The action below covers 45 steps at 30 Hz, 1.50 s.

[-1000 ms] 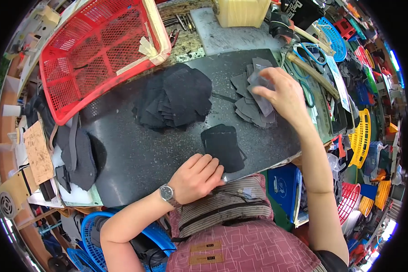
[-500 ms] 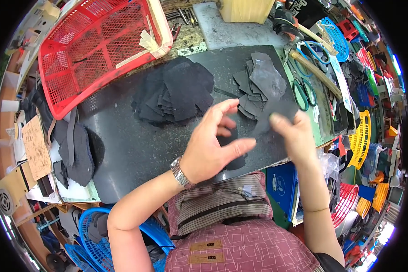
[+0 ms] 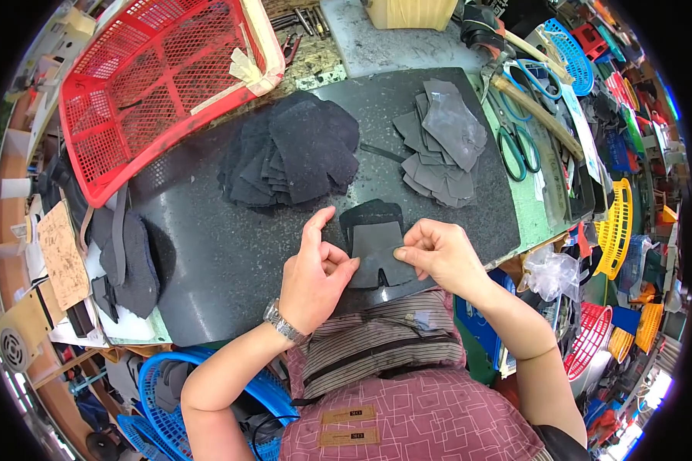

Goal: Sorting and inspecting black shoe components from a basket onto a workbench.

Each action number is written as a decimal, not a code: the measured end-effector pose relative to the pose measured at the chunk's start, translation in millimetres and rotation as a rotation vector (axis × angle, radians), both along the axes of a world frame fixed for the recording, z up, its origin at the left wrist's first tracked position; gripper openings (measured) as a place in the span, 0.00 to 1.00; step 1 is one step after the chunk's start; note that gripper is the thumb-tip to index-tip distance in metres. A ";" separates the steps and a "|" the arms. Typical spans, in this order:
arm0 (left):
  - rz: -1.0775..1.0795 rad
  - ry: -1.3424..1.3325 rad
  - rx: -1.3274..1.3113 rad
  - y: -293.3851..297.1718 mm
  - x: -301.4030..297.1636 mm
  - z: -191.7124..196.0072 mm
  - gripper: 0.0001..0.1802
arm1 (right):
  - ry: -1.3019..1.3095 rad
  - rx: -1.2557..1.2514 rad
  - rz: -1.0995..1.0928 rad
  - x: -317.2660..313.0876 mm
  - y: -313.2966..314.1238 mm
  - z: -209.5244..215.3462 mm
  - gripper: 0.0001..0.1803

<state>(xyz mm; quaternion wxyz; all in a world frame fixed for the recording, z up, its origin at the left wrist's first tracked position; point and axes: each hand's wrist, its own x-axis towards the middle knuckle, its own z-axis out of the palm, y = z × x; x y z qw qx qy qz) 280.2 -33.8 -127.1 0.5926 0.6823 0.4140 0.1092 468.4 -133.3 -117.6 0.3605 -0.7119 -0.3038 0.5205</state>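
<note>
A workshop, plainly, and a well-stocked one! Cut pieces lie in a black pile [image 3: 296, 154] and a grey pile [image 3: 446, 138] on a scuffed dark work board [image 3: 231, 257], and look at the hand tools: a wooden-handled hammer [image 3: 542, 117], green-handled scissors [image 3: 520, 146], slim metal tools [image 3: 310, 21] at the back. Here's a red plastic basket [image 3: 169, 138], there a yellow basket [image 3: 615, 230], and the person wears a patterned apron [image 3: 415, 415].

The grey piece [image 3: 373, 252] at the centre looks smooth and matt, the dark stack [image 3: 311, 146] at eleven o'clock matt and cloth-like. The basket [image 3: 154, 154] at ten is glossy plastic, the handle [image 3: 540, 117] at two wood, the watch [image 3: 287, 326] at seven shiny metal.
</note>
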 end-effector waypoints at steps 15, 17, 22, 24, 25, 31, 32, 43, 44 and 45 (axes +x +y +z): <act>-0.130 -0.002 1.070 85.4 14.8 25.3 0.06 | -0.718 0.737 0.296 -2.4 41.0 9.0 0.12; 0.058 -0.006 0.640 87.1 22.2 38.1 0.03 | -0.831 0.861 0.268 -12.8 70.1 6.6 0.12; -0.081 -0.282 1.294 59.7 2.5 51.2 0.05 | -0.681 0.846 0.422 8.3 105.2 -5.3 0.15; -0.497 -0.190 1.371 28.2 -1.5 36.4 0.07 | -0.643 0.879 0.234 40.7 107.7 -4.8 0.15; -0.609 -0.148 1.399 15.2 -3.9 22.5 0.08 | -0.762 0.753 0.177 56.6 104.9 0.3 0.16; -0.618 -0.264 1.153 2.7 -7.2 6.4 0.20 | -1.111 0.179 0.155 127.7 71.3 10.7 0.17; -0.505 -0.332 1.042 6.1 -4.0 11.8 0.25 | -1.113 0.176 0.154 127.8 71.7 12.2 0.17; -0.249 -0.314 0.855 52.1 108.7 11.6 0.19 | -0.981 -0.007 0.062 142.0 70.8 12.6 0.22; -0.247 -0.318 0.855 55.5 122.9 8.7 0.19 | -0.809 0.010 0.031 151.0 68.3 7.2 0.19; -0.241 -0.326 0.886 58.6 136.9 5.6 0.21 | -0.636 0.026 0.001 156.5 66.9 2.5 0.18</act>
